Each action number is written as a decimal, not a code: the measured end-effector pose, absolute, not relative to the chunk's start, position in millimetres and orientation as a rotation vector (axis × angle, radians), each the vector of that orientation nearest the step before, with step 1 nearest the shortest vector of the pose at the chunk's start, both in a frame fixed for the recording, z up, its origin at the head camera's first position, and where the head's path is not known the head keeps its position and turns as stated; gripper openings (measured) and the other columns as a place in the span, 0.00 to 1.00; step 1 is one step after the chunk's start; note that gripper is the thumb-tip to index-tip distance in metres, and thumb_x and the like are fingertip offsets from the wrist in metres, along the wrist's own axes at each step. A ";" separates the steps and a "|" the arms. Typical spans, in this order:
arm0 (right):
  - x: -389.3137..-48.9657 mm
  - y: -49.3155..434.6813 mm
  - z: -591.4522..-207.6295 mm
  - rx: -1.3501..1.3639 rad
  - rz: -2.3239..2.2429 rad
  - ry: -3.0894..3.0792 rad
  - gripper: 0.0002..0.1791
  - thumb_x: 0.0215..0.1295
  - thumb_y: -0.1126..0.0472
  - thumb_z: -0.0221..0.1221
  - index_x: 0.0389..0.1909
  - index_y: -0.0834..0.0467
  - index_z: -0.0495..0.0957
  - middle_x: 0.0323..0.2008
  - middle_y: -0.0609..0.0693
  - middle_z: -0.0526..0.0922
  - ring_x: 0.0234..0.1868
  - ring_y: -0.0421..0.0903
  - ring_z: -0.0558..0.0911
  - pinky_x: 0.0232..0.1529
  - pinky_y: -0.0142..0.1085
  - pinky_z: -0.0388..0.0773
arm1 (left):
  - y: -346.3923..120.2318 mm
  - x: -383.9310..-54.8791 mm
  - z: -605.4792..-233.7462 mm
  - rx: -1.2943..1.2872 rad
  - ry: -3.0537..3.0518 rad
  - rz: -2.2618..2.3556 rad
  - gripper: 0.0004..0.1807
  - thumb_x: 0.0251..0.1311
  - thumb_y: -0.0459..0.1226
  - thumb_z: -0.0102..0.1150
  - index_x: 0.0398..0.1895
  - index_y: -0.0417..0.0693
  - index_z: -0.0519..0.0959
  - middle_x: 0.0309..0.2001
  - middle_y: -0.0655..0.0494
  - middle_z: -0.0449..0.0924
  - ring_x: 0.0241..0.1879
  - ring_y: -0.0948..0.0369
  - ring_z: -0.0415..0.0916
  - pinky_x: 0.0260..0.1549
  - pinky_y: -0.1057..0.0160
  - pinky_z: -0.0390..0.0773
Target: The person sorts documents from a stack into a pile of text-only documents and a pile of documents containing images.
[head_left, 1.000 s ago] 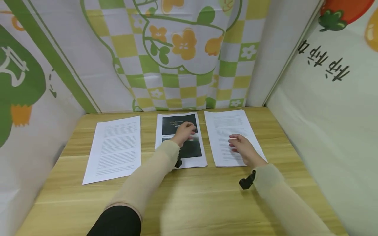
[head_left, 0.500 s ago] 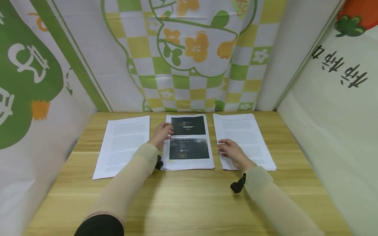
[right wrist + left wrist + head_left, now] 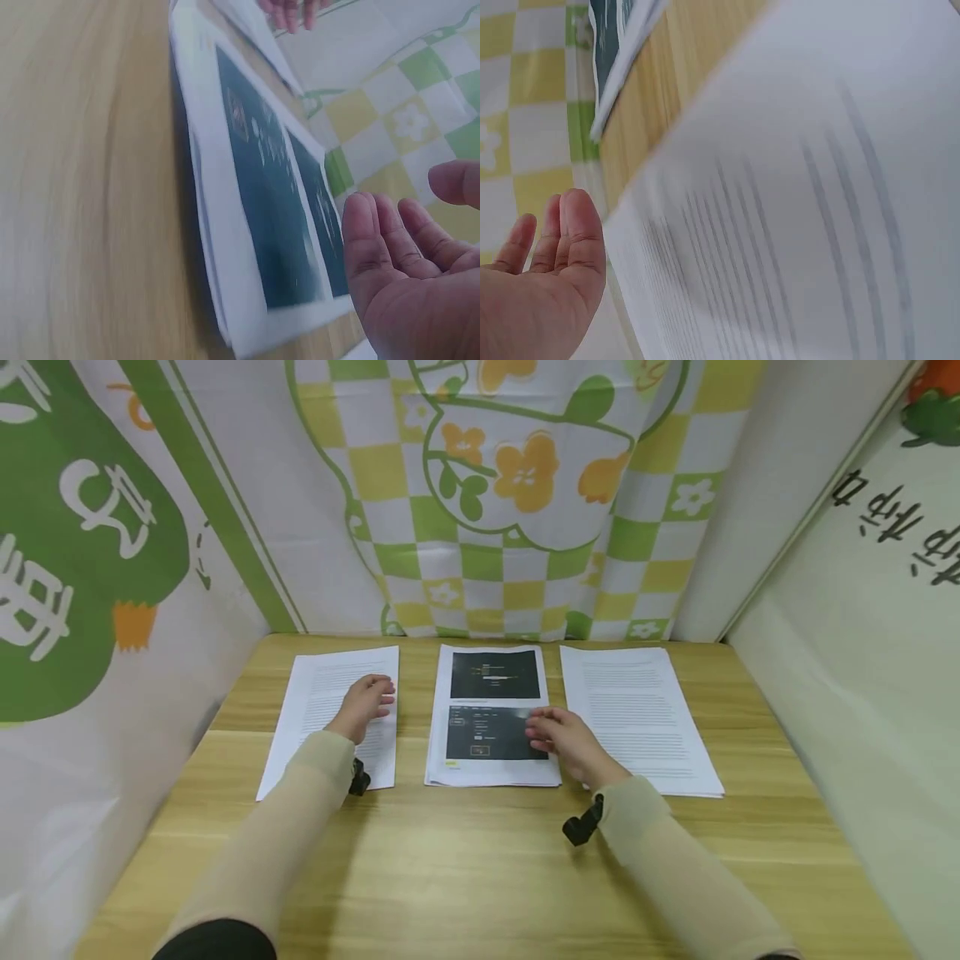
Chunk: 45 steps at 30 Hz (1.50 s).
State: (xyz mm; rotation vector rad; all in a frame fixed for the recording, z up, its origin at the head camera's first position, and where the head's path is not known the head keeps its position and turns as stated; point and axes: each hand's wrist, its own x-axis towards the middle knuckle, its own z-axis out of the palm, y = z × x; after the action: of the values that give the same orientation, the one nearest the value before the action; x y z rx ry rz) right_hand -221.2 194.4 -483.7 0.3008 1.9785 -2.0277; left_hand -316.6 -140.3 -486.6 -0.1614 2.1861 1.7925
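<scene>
Three lots of white printed paper lie in a row on the wooden table. My left hand (image 3: pixel 363 706) hovers over the right part of the left sheet (image 3: pixel 315 693), which bears lines of text; the left wrist view shows its fingers loosely extended, holding nothing. Over the right edge of the middle stack (image 3: pixel 495 772), printed with two dark pictures, is my right hand (image 3: pixel 573 743). Its fingers are relaxed and hold nothing in the right wrist view. The right stack (image 3: pixel 645 718), covered in text, lies just beyond that hand, partly hidden by it.
The wooden table (image 3: pixel 450 860) runs up to a checked, flower-printed curtain (image 3: pixel 502 585) at the back. White printed walls stand at the left (image 3: pixel 187 677) and right (image 3: pixel 847 677). A small black device (image 3: pixel 582 827) sits at the right wrist.
My left hand has moved left from over the middle stack to the left sheet. My right hand has shifted left from the right stack toward the middle one. The head view has turned slightly left.
</scene>
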 end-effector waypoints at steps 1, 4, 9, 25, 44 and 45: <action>-222.2 190.7 -483.1 0.309 -2.042 1.960 0.22 0.73 0.63 0.50 0.62 0.70 0.64 0.60 0.68 0.69 0.54 0.54 0.76 0.51 0.37 0.78 | -148.0 -317.0 -486.7 -0.192 2.198 1.788 0.28 0.73 0.42 0.40 0.69 0.34 0.58 0.65 0.37 0.63 0.63 0.45 0.63 0.60 0.51 0.69; -225.7 176.8 -481.4 0.318 -2.066 1.910 0.22 0.73 0.64 0.50 0.63 0.70 0.64 0.61 0.67 0.69 0.57 0.56 0.75 0.52 0.37 0.77 | -171.1 -316.5 -489.8 -0.299 2.248 1.776 0.28 0.72 0.42 0.40 0.69 0.34 0.59 0.65 0.37 0.63 0.63 0.46 0.64 0.59 0.52 0.70; -229.5 149.5 -478.0 0.238 -2.056 1.864 0.22 0.73 0.64 0.50 0.62 0.71 0.64 0.60 0.68 0.70 0.57 0.57 0.76 0.55 0.40 0.76 | -205.2 -311.2 -495.4 -0.473 2.293 1.774 0.28 0.71 0.41 0.40 0.70 0.36 0.58 0.65 0.38 0.63 0.63 0.47 0.64 0.59 0.53 0.70; -230.0 74.4 -482.0 0.088 -1.907 1.833 0.19 0.73 0.64 0.51 0.60 0.69 0.69 0.55 0.64 0.76 0.52 0.52 0.79 0.51 0.39 0.78 | -266.7 -292.3 -493.0 -0.712 2.381 1.732 0.31 0.70 0.43 0.41 0.71 0.36 0.57 0.68 0.38 0.58 0.65 0.45 0.59 0.62 0.52 0.65; -226.3 14.5 -496.6 0.069 -1.792 1.876 0.23 0.73 0.63 0.50 0.63 0.71 0.66 0.54 0.63 0.76 0.55 0.56 0.77 0.56 0.43 0.75 | -284.4 -283.7 -498.9 -0.760 2.405 1.589 0.35 0.70 0.44 0.40 0.73 0.32 0.51 0.73 0.36 0.46 0.72 0.42 0.45 0.69 0.44 0.49; -226.2 12.9 -496.2 0.076 -1.790 1.869 0.24 0.72 0.62 0.50 0.64 0.71 0.65 0.55 0.62 0.75 0.55 0.56 0.76 0.57 0.44 0.74 | -284.4 -283.8 -499.0 -0.758 2.410 1.578 0.35 0.70 0.45 0.40 0.73 0.32 0.51 0.73 0.35 0.46 0.72 0.42 0.44 0.69 0.44 0.49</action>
State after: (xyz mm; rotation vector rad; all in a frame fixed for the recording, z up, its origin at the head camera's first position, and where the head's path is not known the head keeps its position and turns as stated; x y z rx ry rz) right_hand -226.2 12.9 -496.2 0.0760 1.8689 -1.7895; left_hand -283.8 -284.4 -499.0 -0.7584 2.4103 1.5784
